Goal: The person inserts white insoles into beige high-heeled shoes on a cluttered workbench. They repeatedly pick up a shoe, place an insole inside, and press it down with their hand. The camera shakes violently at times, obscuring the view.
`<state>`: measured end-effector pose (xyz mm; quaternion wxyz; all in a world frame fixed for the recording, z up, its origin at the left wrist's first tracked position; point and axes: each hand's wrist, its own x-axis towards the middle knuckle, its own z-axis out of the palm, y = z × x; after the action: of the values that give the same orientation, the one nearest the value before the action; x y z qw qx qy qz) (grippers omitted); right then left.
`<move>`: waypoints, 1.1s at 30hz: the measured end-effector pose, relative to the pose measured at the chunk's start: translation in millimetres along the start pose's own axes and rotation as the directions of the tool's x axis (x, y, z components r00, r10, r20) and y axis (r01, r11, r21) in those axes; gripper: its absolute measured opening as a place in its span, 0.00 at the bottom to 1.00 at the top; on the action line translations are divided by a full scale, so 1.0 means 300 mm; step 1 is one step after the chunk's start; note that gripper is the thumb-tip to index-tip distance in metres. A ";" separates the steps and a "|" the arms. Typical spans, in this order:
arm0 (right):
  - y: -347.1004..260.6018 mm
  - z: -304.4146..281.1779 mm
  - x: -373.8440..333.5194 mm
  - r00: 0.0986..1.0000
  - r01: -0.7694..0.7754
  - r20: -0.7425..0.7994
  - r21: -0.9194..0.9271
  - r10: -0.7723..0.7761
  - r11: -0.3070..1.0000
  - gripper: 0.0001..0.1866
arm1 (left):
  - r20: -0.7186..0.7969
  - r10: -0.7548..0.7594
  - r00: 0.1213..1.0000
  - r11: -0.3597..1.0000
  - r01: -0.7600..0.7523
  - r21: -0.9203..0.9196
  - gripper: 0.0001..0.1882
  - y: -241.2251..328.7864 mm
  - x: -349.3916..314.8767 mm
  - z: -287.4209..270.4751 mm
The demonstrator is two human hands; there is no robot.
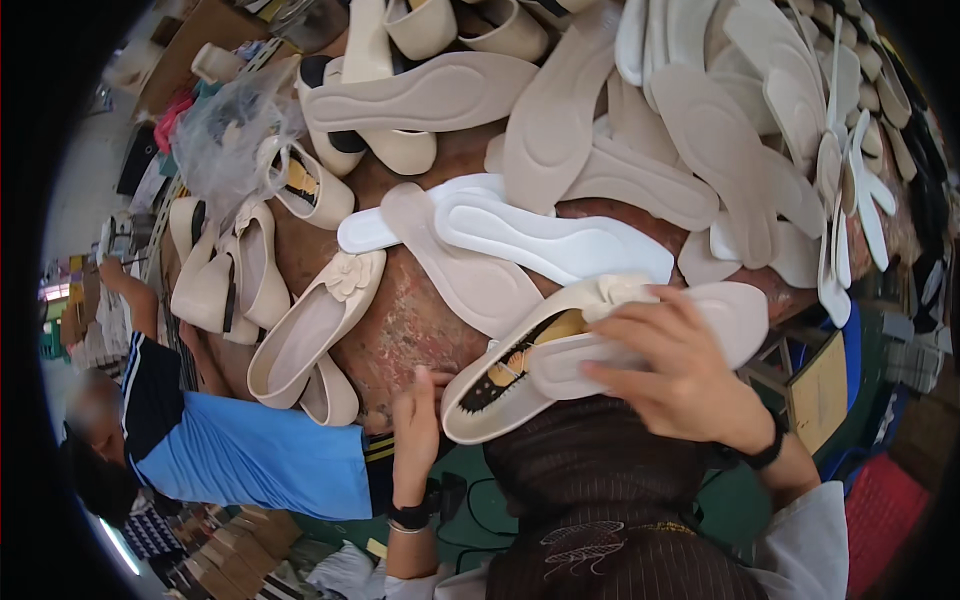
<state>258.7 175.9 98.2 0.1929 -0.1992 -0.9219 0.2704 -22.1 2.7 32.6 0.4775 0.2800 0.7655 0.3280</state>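
A cream flat shoe (468,420) lies slanted in front of me, its dark, rough inside and a yellowish patch showing. Over its opening sits a beige insole (738,318), one rounded end above the shoe and the broad end sticking out past my wrist. My right hand (665,365) grips this insole, its fingers bent over it and over the shoe's toe part. At the shoe's heel end my left hand (412,430) is upright with fingers stretched out, close beside the shoe; whether it touches is hard to tell. A dark apron (600,450) is under the shoe.
White insoles (555,240) and a beige insole (460,265) lie just beyond on the reddish table (400,320). Further back are heaped insoles (720,150) and cream shoes. Finished-looking flats (318,335) stand at left, near a co-worker in a blue shirt (250,450).
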 end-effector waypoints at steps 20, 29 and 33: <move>-0.031 0.360 0.157 0.976 0.145 0.131 0.216 -0.176 0.966 0.10 | -0.327 0.781 0.532 0.618 -0.733 0.282 0.54 -0.145 -0.012 0.240; 0.003 0.426 0.163 0.890 0.403 0.102 0.274 -0.443 0.873 0.17 | -0.187 0.795 0.577 0.606 -0.746 0.276 0.45 -0.124 -0.020 0.197; -0.005 0.432 0.171 0.877 0.307 0.251 0.364 -0.410 0.880 0.18 | -0.238 0.764 0.600 0.645 -0.701 0.305 0.30 -0.091 -0.022 0.197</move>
<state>155.0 144.3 10.9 0.1169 0.0568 -0.9069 0.4008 31.5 -5.4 -4.2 0.1304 0.5498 0.6792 0.4685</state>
